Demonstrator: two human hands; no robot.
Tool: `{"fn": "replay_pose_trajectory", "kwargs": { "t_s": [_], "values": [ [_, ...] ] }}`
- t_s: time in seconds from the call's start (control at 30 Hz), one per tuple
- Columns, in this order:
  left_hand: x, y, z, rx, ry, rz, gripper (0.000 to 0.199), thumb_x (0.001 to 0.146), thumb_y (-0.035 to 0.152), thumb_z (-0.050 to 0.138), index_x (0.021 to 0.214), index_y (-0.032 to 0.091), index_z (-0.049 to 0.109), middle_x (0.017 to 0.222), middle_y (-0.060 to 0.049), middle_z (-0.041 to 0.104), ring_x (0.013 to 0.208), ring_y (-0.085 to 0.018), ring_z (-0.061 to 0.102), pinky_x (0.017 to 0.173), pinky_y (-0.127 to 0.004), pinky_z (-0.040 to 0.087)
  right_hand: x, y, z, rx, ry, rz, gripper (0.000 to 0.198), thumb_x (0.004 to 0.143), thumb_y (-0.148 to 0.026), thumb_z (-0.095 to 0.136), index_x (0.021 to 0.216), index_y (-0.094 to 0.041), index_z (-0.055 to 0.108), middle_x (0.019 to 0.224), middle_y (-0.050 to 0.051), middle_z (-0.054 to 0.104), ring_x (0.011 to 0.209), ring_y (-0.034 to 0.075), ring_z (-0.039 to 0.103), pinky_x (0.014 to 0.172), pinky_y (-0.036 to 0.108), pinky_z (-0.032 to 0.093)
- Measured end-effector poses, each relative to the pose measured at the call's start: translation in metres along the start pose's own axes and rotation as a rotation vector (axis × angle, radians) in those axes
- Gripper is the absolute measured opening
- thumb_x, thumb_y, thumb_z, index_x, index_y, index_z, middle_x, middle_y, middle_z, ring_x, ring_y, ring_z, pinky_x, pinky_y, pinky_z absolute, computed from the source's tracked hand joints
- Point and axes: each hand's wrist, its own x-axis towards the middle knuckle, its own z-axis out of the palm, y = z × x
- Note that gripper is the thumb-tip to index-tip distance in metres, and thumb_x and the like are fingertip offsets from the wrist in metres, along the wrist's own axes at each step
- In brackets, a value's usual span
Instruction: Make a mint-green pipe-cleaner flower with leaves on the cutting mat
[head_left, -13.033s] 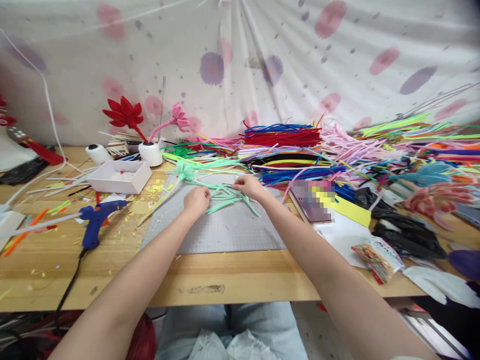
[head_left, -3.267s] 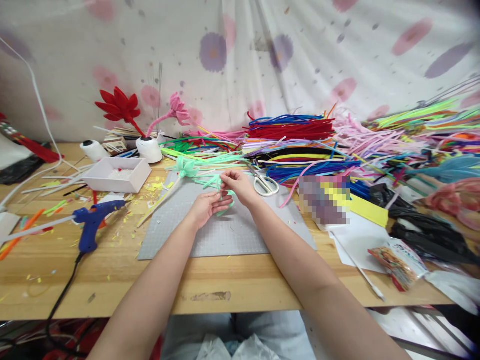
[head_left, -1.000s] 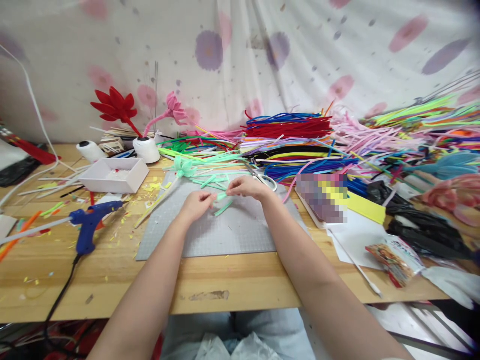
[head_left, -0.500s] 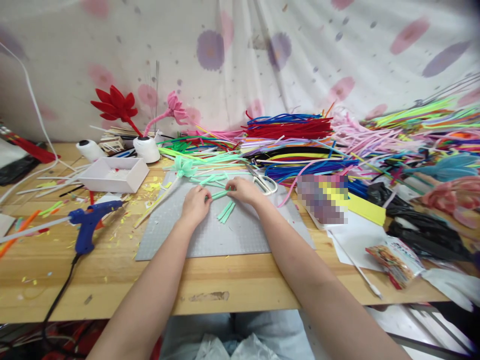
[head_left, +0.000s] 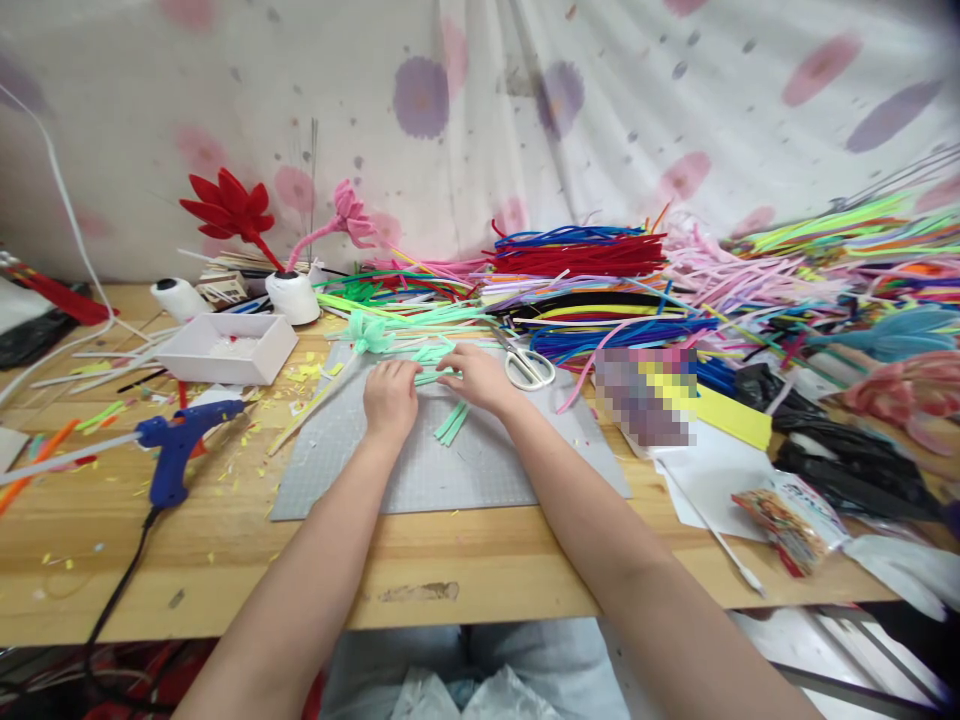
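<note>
Over the grey cutting mat (head_left: 465, 470), my left hand (head_left: 391, 398) is closed around one end of some mint green pipe cleaners (head_left: 430, 377). My right hand (head_left: 480, 378) pinches the same strands from the other side, thumb and fingers at their right end. Short cut mint pieces (head_left: 452, 424) lie on the mat just below my right hand. A mint green pipe-cleaner flower (head_left: 369, 333) on a pale stem rests at the mat's upper left, beyond my left hand. Scissors with white handles (head_left: 529, 369) lie to the right of my right hand.
A blue glue gun (head_left: 180, 445) with its black cord lies on the left. Behind it are a white box (head_left: 229, 350) and a red flower (head_left: 231, 208) standing in a white spool. Piles of coloured pipe cleaners (head_left: 577, 258) line the back. A snack packet (head_left: 791, 525) sits at right.
My left hand has rolled palm-down over the mint strands and its fingers now hide more of them. My right hand has shifted slightly left, closer to it.
</note>
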Motion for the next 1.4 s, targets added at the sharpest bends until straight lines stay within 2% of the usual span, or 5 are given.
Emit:
{"fn": "replay_pose_trajectory", "kwargs": {
  "t_s": [0.33,0.67,1.0,1.23,1.4],
  "values": [
    [0.000,-0.015,-0.004,-0.303,0.057,-0.219,0.028,0.082,0.026,0.044,0.100,0.019,0.065,0.102,-0.008,0.064,0.096,-0.020,0.056,0.084,-0.032,0.040,0.009,0.008,-0.011,0.244,0.165,0.201,0.023,0.077,-0.036,0.055,0.074,-0.017,0.069,0.070,0.001,0.047,0.069,0.011,0.045,0.062,0.024,0.031],
    [-0.003,0.018,0.003,-1.377,-0.180,-0.916,0.020,0.069,0.018,0.062,0.087,0.008,0.062,0.079,-0.010,0.067,0.070,-0.017,0.065,0.066,-0.031,0.052,0.006,0.000,-0.005,0.754,-0.073,0.086,0.017,0.076,-0.032,0.047,0.074,-0.016,0.051,0.059,-0.004,0.050,0.058,0.009,0.047,0.059,0.023,0.035],
    [-0.005,0.019,0.002,-1.424,-0.282,-0.886,0.016,0.067,0.016,0.063,0.081,0.010,0.066,0.083,-0.009,0.068,0.076,-0.018,0.065,0.076,-0.034,0.051,0.006,-0.007,0.005,0.738,-0.059,0.139,0.013,0.071,-0.028,0.054,0.066,-0.017,0.047,0.060,-0.003,0.058,0.059,0.009,0.053,0.061,0.024,0.039],
    [-0.005,0.019,0.000,-1.412,-0.345,-0.834,0.009,0.065,0.015,0.065,0.073,0.009,0.066,0.072,-0.006,0.068,0.066,-0.013,0.064,0.071,-0.028,0.053,0.005,-0.004,0.006,1.116,-0.139,0.220,0.025,0.066,-0.035,0.062,0.068,-0.017,0.046,0.056,-0.005,0.054,0.050,0.006,0.047,0.047,0.018,0.034],
    [-0.004,0.018,-0.006,-1.512,-0.611,-0.855,0.005,0.069,0.012,0.064,0.072,0.009,0.065,0.072,-0.007,0.067,0.061,-0.009,0.062,0.063,-0.019,0.052,0.000,0.004,-0.003,1.462,-0.287,0.274,0.031,0.068,-0.041,0.062,0.085,-0.016,0.057,0.059,-0.005,0.047,0.046,0.003,0.035,0.038,0.016,0.019]
  ]
}}
